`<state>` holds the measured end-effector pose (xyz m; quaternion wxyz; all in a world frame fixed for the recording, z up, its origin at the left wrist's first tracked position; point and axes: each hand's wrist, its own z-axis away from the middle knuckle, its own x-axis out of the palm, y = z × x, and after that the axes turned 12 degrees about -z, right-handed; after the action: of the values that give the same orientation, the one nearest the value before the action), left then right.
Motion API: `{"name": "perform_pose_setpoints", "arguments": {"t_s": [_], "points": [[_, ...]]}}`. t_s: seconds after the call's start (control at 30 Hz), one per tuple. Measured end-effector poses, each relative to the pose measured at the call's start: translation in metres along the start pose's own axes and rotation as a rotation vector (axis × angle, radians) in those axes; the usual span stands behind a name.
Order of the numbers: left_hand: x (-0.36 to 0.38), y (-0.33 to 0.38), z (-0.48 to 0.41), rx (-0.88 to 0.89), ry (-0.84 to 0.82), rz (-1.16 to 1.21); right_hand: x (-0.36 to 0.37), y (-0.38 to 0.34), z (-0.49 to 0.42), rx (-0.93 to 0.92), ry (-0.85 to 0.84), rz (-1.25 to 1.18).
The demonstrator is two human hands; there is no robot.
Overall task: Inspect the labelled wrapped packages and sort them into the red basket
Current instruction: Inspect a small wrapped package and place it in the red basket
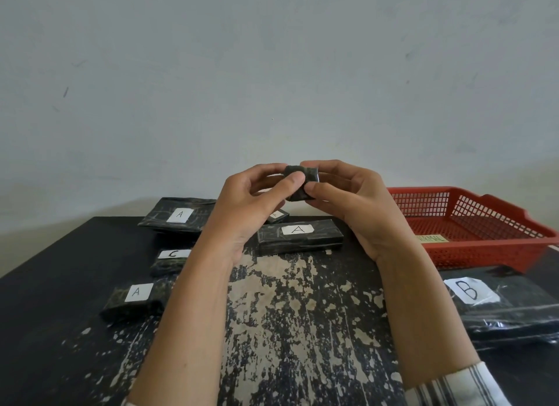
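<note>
Here both hands are raised above the table (302, 315), about level with the far rim of the red basket (423, 190) and to its left. Between them is a small square package (302, 183) in dark, glossy wrap. The left hand (251, 200) pinches its left side, thumb on the near face and fingers curled behind. The right hand (348, 200) grips its right side the same way, thumb tip at the lower near edge. The package is in the air, outside the basket.

The basket sits at the far right of the table. A slip of paper (431, 238) with green lettering lies on its mesh floor, cut off by the front wall. Just in front of the basket lies a large flat package labelled B (499, 302); whether the two touch cannot be told.

Left of the basket, below the raised hands, a long package labelled A (299, 236) lies flat. Just behind it a small package (276, 215) shows past the left hand, its label too small to read. Farther left from the basket are a wide flat package labelled A (178, 215) at the table's back edge, a package labelled C (169, 262), and a short package labelled A (133, 299); the left forearm partly covers the last two. A striped sleeve (459, 384) shows on the right forearm.
</note>
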<state>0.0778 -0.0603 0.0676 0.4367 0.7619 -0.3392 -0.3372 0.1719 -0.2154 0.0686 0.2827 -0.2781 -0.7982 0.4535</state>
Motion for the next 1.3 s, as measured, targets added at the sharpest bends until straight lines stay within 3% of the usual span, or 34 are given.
{"name": "perform_pose_setpoints", "arguments": {"t_s": [0.2, 0.4, 0.7, 1.3], "points": [[0.0011, -0.004, -0.0022, 0.033, 0.047, -0.044, 0.0014, -0.0011, 0.0003, 0.021, -0.002, 0.001], [-0.0008, -0.0031, -0.0016, 0.046, -0.019, -0.073, -0.0008, -0.0025, 0.0012, 0.002, 0.035, 0.017], [-0.005, -0.0061, -0.0025, 0.078, -0.062, -0.116, 0.0006, -0.0081, 0.0026, -0.063, -0.05, 0.151], [-0.0031, -0.0035, -0.0014, 0.089, -0.031, -0.1, 0.0016, -0.0085, 0.0012, 0.099, -0.005, 0.012]]}}
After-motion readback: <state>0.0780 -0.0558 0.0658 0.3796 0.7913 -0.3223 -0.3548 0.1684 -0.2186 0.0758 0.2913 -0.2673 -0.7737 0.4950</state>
